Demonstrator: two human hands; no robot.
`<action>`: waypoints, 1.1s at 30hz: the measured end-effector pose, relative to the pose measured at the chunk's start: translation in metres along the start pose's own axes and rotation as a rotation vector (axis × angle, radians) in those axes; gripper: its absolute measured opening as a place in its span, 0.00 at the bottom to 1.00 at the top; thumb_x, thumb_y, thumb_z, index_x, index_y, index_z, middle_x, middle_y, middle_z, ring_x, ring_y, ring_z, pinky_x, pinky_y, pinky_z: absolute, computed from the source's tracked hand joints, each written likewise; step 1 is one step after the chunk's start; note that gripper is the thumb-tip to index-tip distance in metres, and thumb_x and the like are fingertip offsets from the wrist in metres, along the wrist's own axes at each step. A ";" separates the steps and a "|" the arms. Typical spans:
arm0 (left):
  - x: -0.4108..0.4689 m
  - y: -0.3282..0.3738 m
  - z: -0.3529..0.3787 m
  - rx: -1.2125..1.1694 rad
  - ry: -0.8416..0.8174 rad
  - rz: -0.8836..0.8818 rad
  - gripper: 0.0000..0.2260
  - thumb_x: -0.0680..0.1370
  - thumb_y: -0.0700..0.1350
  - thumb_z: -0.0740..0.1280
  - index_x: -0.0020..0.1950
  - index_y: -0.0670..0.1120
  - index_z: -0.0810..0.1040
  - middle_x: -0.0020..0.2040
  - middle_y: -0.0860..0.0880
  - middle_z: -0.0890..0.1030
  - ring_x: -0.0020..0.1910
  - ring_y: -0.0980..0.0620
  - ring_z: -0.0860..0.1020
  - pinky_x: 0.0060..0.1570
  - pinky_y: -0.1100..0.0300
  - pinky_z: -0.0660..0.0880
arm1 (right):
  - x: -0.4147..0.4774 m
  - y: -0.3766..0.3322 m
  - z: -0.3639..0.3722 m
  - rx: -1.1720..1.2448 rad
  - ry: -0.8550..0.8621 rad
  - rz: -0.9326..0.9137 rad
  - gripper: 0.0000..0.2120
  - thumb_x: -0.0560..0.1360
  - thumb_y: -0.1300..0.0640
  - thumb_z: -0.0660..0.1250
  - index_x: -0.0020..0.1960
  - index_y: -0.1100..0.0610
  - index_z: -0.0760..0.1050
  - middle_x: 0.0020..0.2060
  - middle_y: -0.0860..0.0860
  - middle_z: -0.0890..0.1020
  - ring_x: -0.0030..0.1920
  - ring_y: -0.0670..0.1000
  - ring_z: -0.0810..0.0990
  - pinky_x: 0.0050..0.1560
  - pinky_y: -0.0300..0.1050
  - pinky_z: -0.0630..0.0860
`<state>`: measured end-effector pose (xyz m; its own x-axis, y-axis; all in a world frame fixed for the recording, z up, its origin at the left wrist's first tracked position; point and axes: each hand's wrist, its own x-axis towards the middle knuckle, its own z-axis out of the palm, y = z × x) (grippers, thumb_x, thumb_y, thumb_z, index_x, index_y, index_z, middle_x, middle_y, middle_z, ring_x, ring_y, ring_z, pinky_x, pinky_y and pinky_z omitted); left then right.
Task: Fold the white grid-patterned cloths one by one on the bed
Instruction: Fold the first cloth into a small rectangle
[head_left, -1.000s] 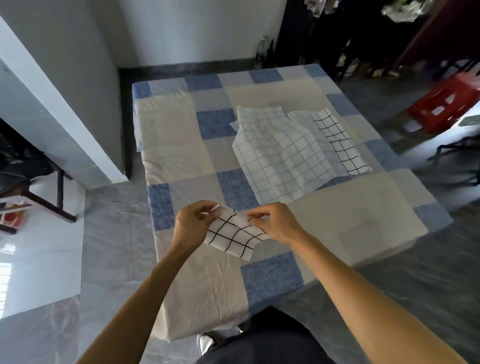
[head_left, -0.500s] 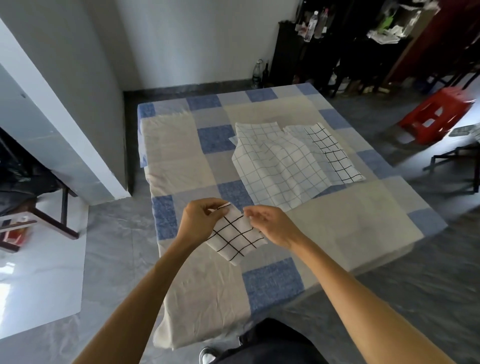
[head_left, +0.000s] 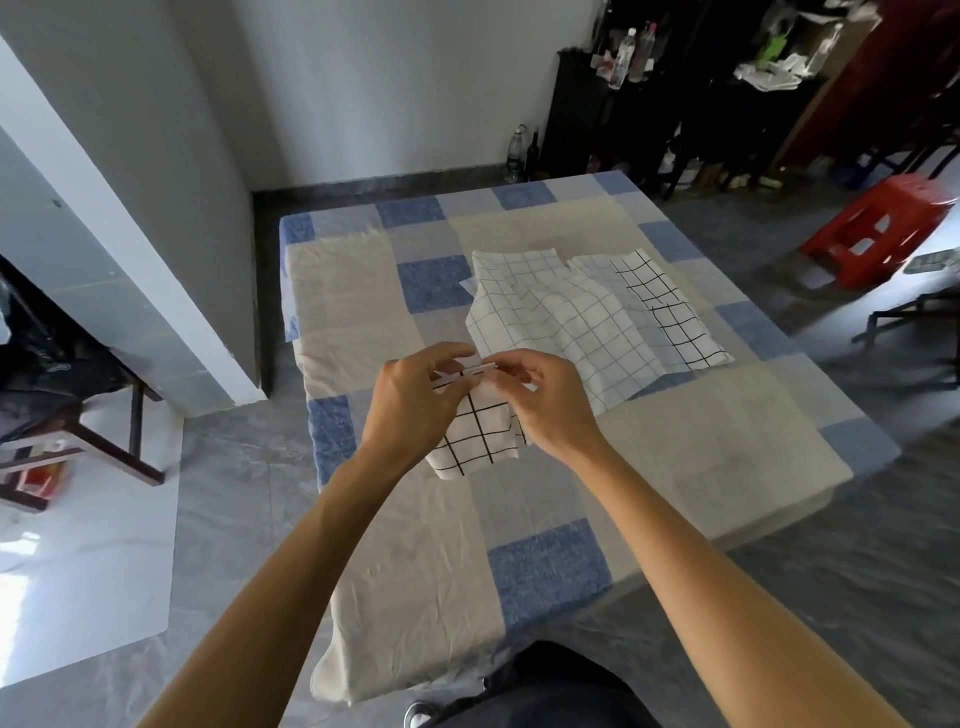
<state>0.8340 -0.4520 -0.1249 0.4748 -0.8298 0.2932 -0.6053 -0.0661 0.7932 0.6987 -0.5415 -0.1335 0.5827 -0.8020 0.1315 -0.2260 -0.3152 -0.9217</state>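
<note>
My left grip and right grip have drawn together, both pinching the top edge of the black-grid cloth above the bed (more cloths lie beyond). I fear a loose pinch would let the layers slip askew.

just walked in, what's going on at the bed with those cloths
A person stands at the bed folding a small black-grid cloth. The left hand and right hand both pinch its top edge close together, and the rest droops below them. More grid cloths lie loose and overlapping farther back on the bed.
</note>
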 end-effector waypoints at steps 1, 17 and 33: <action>0.001 0.001 -0.003 0.016 0.003 0.013 0.11 0.73 0.44 0.72 0.55 0.48 0.81 0.44 0.56 0.80 0.41 0.63 0.78 0.46 0.77 0.71 | 0.001 -0.002 -0.002 0.023 0.007 0.008 0.06 0.75 0.57 0.69 0.51 0.54 0.82 0.44 0.46 0.84 0.47 0.44 0.81 0.54 0.41 0.76; 0.012 0.010 -0.008 0.079 0.053 0.273 0.09 0.75 0.42 0.70 0.54 0.44 0.82 0.48 0.49 0.84 0.44 0.59 0.79 0.49 0.70 0.75 | 0.010 -0.017 -0.016 0.052 0.061 -0.023 0.05 0.73 0.57 0.72 0.49 0.54 0.82 0.41 0.48 0.84 0.44 0.47 0.81 0.52 0.45 0.78; 0.018 0.005 -0.014 0.081 0.052 0.264 0.06 0.75 0.39 0.69 0.51 0.42 0.84 0.47 0.49 0.84 0.46 0.65 0.76 0.49 0.77 0.70 | 0.010 -0.025 -0.027 0.126 0.089 0.011 0.04 0.71 0.56 0.74 0.45 0.55 0.82 0.38 0.55 0.83 0.42 0.55 0.81 0.46 0.49 0.78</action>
<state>0.8487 -0.4591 -0.1082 0.3250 -0.7949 0.5123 -0.7607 0.1022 0.6411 0.6888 -0.5549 -0.0991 0.5075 -0.8488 0.1481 -0.1286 -0.2446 -0.9611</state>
